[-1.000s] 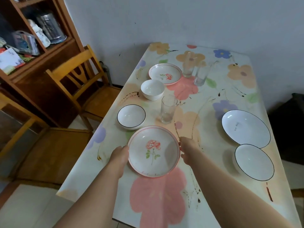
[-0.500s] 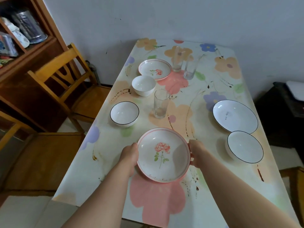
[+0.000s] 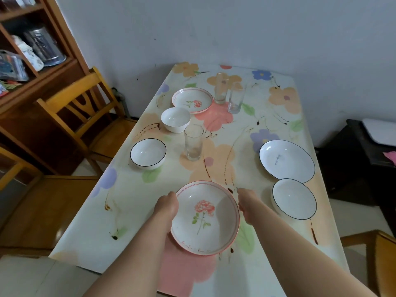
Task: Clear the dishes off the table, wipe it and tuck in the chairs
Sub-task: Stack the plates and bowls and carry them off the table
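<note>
A pink-rimmed rose plate is raised off the near end of the flowered table, tilted toward me. My left hand grips its left rim and my right hand grips its right rim. Farther back stand a second rose plate, a plain white bowl and a black-rimmed bowl. Three clear glasses are on the table: one in the middle and two at the back. On the right lie a large black-rimmed plate and a smaller black-rimmed dish.
A wooden chair stands pulled out at the table's left side, with a wooden bench seat nearer me. Brown shelves with jars fill the left. Part of another chair shows at bottom right, a dark cabinet beyond it.
Both hands closed on the rose plate's rim and lifted it off the table toward me. My view shifted, so the rest of the table now looks farther away.
</note>
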{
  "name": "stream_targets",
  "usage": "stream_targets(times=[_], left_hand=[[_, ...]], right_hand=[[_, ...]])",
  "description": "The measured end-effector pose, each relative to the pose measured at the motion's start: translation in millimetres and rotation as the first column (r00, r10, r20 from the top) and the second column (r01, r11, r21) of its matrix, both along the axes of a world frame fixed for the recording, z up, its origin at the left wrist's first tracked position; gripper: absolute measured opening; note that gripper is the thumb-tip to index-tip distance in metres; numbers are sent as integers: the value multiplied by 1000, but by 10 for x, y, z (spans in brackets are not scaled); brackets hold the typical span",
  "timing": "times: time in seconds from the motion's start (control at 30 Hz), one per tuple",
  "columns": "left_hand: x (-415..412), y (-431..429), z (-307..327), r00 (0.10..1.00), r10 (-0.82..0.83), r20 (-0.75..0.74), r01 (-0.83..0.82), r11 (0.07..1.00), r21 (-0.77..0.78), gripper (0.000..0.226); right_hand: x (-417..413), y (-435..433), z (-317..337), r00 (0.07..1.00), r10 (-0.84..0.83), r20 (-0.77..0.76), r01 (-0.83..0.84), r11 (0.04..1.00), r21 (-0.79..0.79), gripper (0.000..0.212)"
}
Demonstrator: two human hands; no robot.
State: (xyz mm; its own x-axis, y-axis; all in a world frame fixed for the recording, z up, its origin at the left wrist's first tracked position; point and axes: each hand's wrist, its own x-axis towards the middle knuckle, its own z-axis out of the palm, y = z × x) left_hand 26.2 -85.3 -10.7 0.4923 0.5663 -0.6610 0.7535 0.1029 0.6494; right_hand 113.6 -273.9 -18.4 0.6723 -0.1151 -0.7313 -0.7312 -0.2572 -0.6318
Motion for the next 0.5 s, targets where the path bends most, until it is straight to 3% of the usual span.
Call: stream_targets(times=[0.1,0.3,0.5], left_hand=[[165,-51,217,997,50,51,-50,999,6,31],[585,-36,505,966,152,208,-145,988,-48,35],[1041,253,685,933,206,295,-178,977,-120,27]], right_hand=[[212,28,196,999,0,34,-3,998,70,24],[631,153,492,995,26,100,-42,987,156,12],[1105,383,729,978,64,198,-104,974,202,27]])
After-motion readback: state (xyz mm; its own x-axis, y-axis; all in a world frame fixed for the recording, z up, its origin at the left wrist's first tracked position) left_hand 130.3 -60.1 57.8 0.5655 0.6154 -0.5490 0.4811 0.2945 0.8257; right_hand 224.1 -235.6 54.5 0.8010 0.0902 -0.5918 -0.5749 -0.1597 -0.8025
